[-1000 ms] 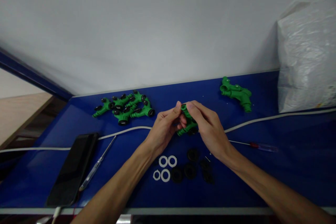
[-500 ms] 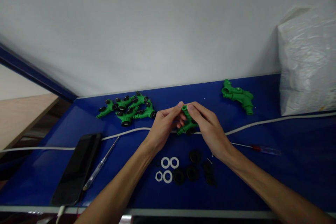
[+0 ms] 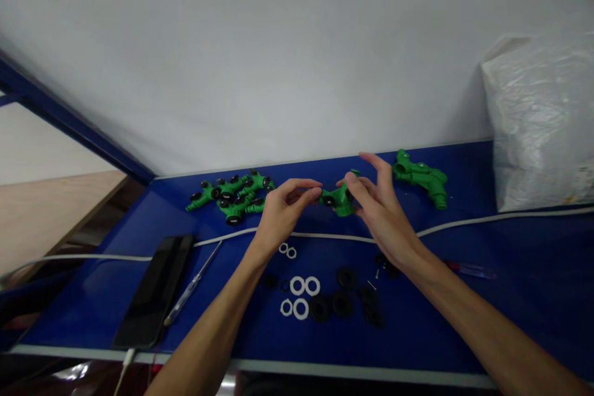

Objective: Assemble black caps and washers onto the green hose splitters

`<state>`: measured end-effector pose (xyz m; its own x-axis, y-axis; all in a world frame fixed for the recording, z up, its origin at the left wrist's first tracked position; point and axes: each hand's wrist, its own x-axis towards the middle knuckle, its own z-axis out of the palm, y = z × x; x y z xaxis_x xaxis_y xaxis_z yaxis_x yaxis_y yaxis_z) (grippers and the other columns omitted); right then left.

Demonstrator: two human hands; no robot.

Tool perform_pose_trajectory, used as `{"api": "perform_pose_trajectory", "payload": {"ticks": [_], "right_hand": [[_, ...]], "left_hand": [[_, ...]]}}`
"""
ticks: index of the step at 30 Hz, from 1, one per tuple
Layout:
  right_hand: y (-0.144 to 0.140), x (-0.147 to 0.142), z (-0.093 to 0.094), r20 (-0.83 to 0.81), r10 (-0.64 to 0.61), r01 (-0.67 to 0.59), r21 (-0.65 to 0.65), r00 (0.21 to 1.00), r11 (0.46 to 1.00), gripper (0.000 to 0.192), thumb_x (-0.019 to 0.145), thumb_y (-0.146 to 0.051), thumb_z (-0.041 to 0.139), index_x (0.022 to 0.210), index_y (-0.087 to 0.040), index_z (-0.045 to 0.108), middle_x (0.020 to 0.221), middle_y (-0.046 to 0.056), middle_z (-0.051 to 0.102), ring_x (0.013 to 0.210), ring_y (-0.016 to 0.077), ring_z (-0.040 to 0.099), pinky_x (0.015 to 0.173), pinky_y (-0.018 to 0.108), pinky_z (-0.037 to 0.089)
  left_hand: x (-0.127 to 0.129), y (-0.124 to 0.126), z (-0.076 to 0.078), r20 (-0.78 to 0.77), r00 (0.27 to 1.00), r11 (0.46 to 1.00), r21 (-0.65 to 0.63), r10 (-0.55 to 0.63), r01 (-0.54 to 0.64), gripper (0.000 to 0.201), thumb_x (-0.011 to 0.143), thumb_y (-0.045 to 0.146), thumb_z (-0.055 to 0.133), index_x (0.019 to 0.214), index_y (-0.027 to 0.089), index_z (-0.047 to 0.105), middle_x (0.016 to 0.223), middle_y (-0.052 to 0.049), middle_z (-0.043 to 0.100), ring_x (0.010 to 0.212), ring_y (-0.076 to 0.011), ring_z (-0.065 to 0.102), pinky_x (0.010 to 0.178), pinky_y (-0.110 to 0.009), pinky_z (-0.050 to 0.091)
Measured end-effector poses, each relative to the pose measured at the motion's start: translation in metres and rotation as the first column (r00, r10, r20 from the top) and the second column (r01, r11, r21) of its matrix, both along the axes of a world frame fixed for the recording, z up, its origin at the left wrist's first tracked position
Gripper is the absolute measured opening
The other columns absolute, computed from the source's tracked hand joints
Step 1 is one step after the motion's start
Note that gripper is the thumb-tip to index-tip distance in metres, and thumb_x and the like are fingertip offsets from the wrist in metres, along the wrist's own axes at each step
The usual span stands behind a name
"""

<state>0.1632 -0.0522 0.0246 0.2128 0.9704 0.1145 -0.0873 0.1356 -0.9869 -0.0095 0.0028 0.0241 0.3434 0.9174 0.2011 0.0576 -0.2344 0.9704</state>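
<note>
Between my hands, above the blue table, is a green Y-shaped hose connector (image 3: 342, 203) with black knobs. My left hand (image 3: 288, 205) pinches its left end with thumb and fingertips. On its right side, my right hand (image 3: 378, 204) grips it with the thumb in front, the index finger lifted away. Beneath lie white rings (image 3: 301, 308), black rings (image 3: 342, 304), small black parts (image 3: 370, 309) and a few tiny metal pins (image 3: 372, 285). More green connectors with black knobs (image 3: 234, 207) sit in a cluster behind my left hand. Plain green connector bodies (image 3: 422, 179) rest at the right.
A black phone (image 3: 155, 294) and a clear-handled screwdriver (image 3: 191, 288) lie at the left. Another screwdriver (image 3: 473, 270) is partly behind my right forearm. A white cable (image 3: 334, 236) crosses the blue table (image 3: 417, 334). A plastic bag (image 3: 542, 130) stands against the wall.
The green connector has turned from pointing upward to lying sideways, its black knobs now showing. My right hand has opened its grip somewhat and raised its index finger. The view has shifted slightly.
</note>
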Motion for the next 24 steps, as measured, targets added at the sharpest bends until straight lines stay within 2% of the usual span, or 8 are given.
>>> {"api": "perform_pose_trajectory", "payload": {"ticks": [2, 6, 9, 12, 15, 18, 21, 24], "right_hand": [[0.0, -0.001, -0.002, 0.106, 0.079, -0.079, -0.005, 0.991, 0.997, 0.07, 0.085, -0.054, 0.072, 0.145, -0.039, 0.041, 0.107, 0.002, 0.064, 0.096, 0.0222, 0.067, 0.077, 0.037, 0.06], [0.002, -0.001, -0.006, 0.231, 0.243, -0.243, -0.031, 0.942, 0.97, 0.047, 0.079, -0.05, 0.078, 0.119, -0.027, 0.067, 0.105, 0.004, 0.069, 0.083, 0.0221, 0.068, 0.073, 0.04, 0.061], [0.002, 0.0, -0.004, 0.184, 0.237, -0.236, -0.028, 0.954, 0.971, 0.04, 0.078, -0.049, 0.079, 0.107, -0.024, 0.07, 0.094, 0.002, 0.071, 0.072, 0.0199, 0.067, 0.071, 0.04, 0.059], [0.002, 0.001, -0.001, 0.142, 0.187, -0.182, -0.046, 0.972, 0.982, 0.04, 0.078, -0.048, 0.079, 0.109, -0.024, 0.069, 0.088, 0.002, 0.073, 0.07, 0.0199, 0.068, 0.075, 0.042, 0.057], [0.0, -0.001, 0.0, 0.055, 0.179, -0.175, -0.071, 0.982, 0.982, 0.045, 0.076, -0.047, 0.082, 0.11, -0.023, 0.068, 0.088, 0.003, 0.076, 0.073, 0.0206, 0.07, 0.08, 0.042, 0.057], [-0.002, -0.004, 0.0, -0.012, 0.217, -0.217, -0.09, 0.976, 0.972, 0.047, 0.073, -0.047, 0.085, 0.109, -0.021, 0.068, 0.091, 0.004, 0.076, 0.074, 0.0194, 0.07, 0.081, 0.042, 0.056], [-0.004, -0.006, 0.0, -0.04, 0.246, -0.249, -0.098, 0.968, 0.964, 0.043, 0.074, -0.047, 0.084, 0.105, -0.022, 0.069, 0.096, 0.004, 0.073, 0.081, 0.0196, 0.069, 0.078, 0.039, 0.057], [-0.005, -0.008, 0.0, -0.084, 0.245, -0.253, -0.1, 0.966, 0.962, 0.038, 0.075, -0.049, 0.083, 0.1, -0.022, 0.07, 0.099, 0.005, 0.07, 0.094, 0.0232, 0.069, 0.072, 0.035, 0.058]], "left_hand": [[-0.002, 0.002, 0.001, 0.017, 1.0, 0.999, 0.039, 0.021, -0.021, 0.026, 0.085, 0.039, 0.076, 0.1, 0.018, 0.075, 0.096, -0.005, 0.077, 0.085, -0.0163, 0.071, 0.083, -0.029, 0.055], [-0.001, 0.0, 0.007, 0.043, 0.999, 0.996, 0.088, 0.013, -0.017, 0.028, 0.084, 0.038, 0.077, 0.103, 0.018, 0.075, 0.104, -0.006, 0.078, 0.092, -0.0179, 0.072, 0.086, -0.03, 0.056], [-0.003, -0.007, 0.013, 0.041, 0.999, 0.996, 0.079, -0.032, 0.028, 0.033, 0.086, 0.038, 0.075, 0.113, 0.019, 0.073, 0.112, -0.007, 0.076, 0.094, -0.0171, 0.071, 0.087, -0.029, 0.055], [-0.019, -0.028, 0.021, -0.124, 0.992, 0.994, 0.112, 0.012, 0.001, 0.035, 0.091, 0.042, 0.069, 0.12, 0.022, 0.071, 0.113, -0.005, 0.074, 0.091, -0.0159, 0.07, 0.082, -0.028, 0.054], [-0.051, -0.061, 0.024, -0.442, 0.891, 0.976, 0.217, 0.105, -0.007, 0.023, 0.093, 0.042, 0.066, 0.102, 0.023, 0.076, 0.102, -0.003, 0.074, 0.094, -0.0169, 0.067, 0.085, -0.029, 0.051], [-0.083, -0.087, 0.019, -0.649, 0.758, 0.982, 0.176, 0.066, 0.065, 0.017, 0.092, 0.038, 0.069, 0.101, 0.026, 0.076, 0.105, -0.002, 0.072, 0.101, -0.0192, 0.065, 0.094, -0.034, 0.049], [-0.097, -0.1, 0.008, -0.729, 0.684, 0.981, 0.145, 0.018, 0.128, 0.017, 0.09, 0.036, 0.072, 0.105, 0.029, 0.076, 0.108, -0.002, 0.07, 0.105, -0.0206, 0.063, 0.096, -0.036, 0.048], [-0.096, -0.102, 0.0, -0.739, 0.674, 0.979, 0.132, -0.006, 0.153, 0.013, 0.091, 0.033, 0.07, 0.102, 0.029, 0.075, 0.106, -0.001, 0.069, 0.103, -0.02, 0.062, 0.096, -0.037, 0.047]]}}
